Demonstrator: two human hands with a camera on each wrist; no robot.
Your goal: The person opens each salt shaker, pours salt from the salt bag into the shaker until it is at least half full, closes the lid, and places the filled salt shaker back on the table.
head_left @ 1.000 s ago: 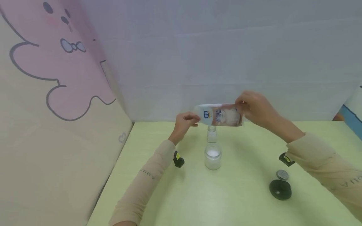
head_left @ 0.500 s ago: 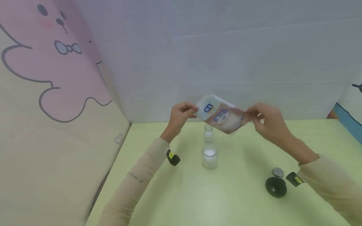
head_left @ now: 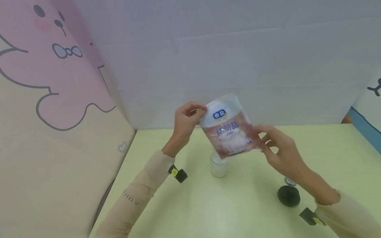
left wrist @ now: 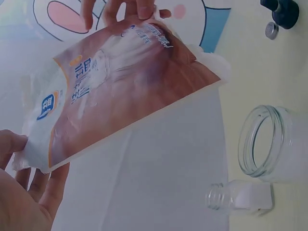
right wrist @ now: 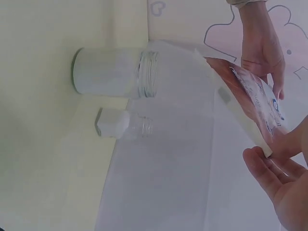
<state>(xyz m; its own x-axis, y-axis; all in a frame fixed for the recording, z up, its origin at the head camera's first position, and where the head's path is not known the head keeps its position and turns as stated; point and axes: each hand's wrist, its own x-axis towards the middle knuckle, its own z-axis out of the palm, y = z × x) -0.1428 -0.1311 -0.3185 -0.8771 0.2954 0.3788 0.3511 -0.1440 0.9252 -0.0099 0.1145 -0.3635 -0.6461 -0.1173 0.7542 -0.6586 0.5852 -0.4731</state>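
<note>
Stretched between both hands is a printed salt bag [head_left: 226, 129], pale blue at the top and brownish-pink below, its front turned to the head camera. My left hand [head_left: 186, 122] pinches its upper left corner. At the lower right corner, my right hand [head_left: 281, 148] pinches the edge. The bag is raised above the table and overlaps the rim of a wide glass jar [head_left: 218, 168] in the head view. White contents show in that jar. A small glass bottle [left wrist: 248, 195], also partly filled with white, stands beside it; the bag hides it from the head view.
A dark round lid [head_left: 288, 196] lies on the pale green table [head_left: 202, 208] at the right, with a small silver cap [head_left: 290, 181] just behind it, partly covered by the right wrist. Cloth-like walls [head_left: 178, 66] rise behind and at the left.
The bag has turned from nearly level to tilted, showing more of its front. My right hand has come down and to the right; my left has risen slightly and shifted left.
</note>
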